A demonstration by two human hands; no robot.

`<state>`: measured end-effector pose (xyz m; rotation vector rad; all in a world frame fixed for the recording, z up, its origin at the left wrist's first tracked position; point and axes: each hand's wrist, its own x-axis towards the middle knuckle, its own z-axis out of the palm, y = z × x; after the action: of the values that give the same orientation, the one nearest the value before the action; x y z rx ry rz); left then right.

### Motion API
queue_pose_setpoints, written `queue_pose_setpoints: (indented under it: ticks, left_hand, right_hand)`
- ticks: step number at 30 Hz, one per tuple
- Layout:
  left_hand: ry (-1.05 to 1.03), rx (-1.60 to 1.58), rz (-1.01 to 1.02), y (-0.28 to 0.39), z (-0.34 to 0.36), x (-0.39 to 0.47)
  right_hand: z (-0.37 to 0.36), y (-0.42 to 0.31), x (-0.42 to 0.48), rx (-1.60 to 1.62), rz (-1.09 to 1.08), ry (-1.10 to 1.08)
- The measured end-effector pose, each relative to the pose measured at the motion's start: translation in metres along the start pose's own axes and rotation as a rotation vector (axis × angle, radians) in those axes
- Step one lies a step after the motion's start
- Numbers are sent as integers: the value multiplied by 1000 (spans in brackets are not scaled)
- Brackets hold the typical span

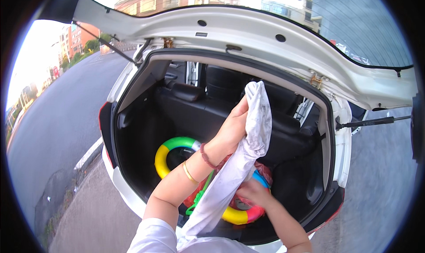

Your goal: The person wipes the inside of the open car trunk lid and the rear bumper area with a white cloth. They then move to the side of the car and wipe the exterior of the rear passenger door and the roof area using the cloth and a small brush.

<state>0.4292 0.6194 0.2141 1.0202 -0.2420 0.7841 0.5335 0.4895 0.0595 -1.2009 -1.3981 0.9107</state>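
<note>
My left hand [236,125], with a red beaded bracelet and a gold bangle further down the arm, is raised over the car boot and grips the upper part of a white cloth [229,183] with grey smudges. The cloth hangs down towards my body. My right hand [254,190], somewhat blurred, is lower, to the right of the cloth; its fingers are partly hidden, and whether it holds anything cannot be told. Beneath both hands lie multicoloured rings [161,160], crumpled red plastic [264,173] and a knotted green cord [198,198].
The raised white tailgate [240,28] arches overhead, with a gas strut [368,122] at the right and another at the left. Black rear seat backs [199,111] stand behind the boot. A road [66,96] and a kerb [88,153] lie to the left.
</note>
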Motion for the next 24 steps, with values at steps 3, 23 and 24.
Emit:
queue_pose_setpoints:
  ticks: [3, 23, 24]
  left_hand:
    - [62, 768, 21, 3, -18, -6]
    - [-162, 1117, -235, -9, -105, -150]
    - [-154, 1099, -80, -6, -109, -152]
  right_hand:
    - [46, -7, 2, 12, 90, -271]
    - [18, -49, 55, 338, 157, -86]
    - [15, -53, 55, 287, 161, -50]
